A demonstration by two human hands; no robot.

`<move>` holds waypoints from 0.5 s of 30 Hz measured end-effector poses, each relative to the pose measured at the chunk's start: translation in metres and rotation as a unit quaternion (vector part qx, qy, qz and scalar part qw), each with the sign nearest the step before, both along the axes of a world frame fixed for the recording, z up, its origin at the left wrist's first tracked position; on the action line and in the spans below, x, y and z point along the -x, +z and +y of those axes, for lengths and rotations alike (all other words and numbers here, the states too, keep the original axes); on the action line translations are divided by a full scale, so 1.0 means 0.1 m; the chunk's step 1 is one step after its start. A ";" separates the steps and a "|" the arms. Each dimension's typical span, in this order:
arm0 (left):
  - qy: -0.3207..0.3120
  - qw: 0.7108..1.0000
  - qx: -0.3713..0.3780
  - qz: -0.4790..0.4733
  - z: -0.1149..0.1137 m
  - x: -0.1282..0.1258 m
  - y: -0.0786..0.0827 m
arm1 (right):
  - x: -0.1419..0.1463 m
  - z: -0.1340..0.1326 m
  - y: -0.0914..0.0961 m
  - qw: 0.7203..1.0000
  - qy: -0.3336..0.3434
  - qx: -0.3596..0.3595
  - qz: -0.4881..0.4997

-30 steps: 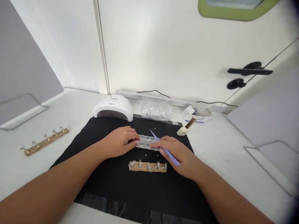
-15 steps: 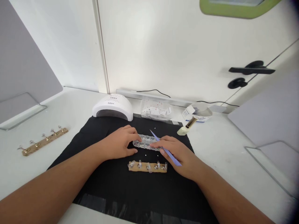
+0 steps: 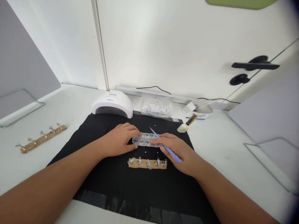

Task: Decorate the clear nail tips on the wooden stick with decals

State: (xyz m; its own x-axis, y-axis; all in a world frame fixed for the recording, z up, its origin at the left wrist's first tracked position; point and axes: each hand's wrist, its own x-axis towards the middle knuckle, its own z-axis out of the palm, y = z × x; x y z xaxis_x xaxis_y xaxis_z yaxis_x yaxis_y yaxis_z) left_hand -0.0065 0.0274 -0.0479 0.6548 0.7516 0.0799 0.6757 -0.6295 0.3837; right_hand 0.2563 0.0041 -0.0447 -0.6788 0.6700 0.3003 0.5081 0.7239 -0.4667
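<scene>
A clear compartment box (image 3: 147, 143) holding small shiny gems lies on the black mat (image 3: 140, 189). My left hand (image 3: 121, 139) is closed around its left end, fingers on the far edge and thumb by the near edge. My right hand (image 3: 179, 152) grips slim purple tweezers (image 3: 172, 154), their tip pointing up and left over the box. The right index fingertip also touches the box's right part, hiding some compartments. Nearer me, a wooden strip (image 3: 140, 164) carries several clear nail tips on small stands. Two tiny white bits lie between strip and box.
A white nail lamp (image 3: 112, 102) stands at the mat's back left. Behind are a clear plastic tray (image 3: 155, 107) of packets and an open white carton (image 3: 202, 112). A gold-capped bottle (image 3: 184, 127) stands right. Another wooden strip (image 3: 38, 141) with stands lies left.
The head view has tilted slightly downward, so the scene sits a little higher. My left thumb is slightly closer to the box's near edge. The right hand's hold looks the same.
</scene>
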 end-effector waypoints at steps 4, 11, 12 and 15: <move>0.022 1.000 -0.001 -0.003 -0.01 0.00 0.00 | -0.03 0.00 -0.05 0.998 0.014 -0.037 0.041; 0.025 0.999 -0.003 -0.026 -0.01 0.01 0.01 | -0.07 0.04 -0.13 0.987 0.051 -0.059 0.140; 0.023 0.999 -0.004 -0.031 -0.01 0.01 0.01 | -0.07 0.03 -0.13 0.985 0.053 -0.062 0.149; 0.022 0.999 -0.014 -0.047 -0.01 0.01 0.02 | -0.07 0.02 -0.11 0.981 0.049 -0.072 0.173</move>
State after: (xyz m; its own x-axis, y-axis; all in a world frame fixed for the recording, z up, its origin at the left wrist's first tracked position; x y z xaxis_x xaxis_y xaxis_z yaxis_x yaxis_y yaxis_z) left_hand -0.0077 0.0267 -0.0461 0.6096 0.7762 0.1611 0.6649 -0.6113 0.4291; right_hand 0.2634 0.0063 -0.0559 -0.5785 0.5409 0.6106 0.2624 0.8321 -0.4886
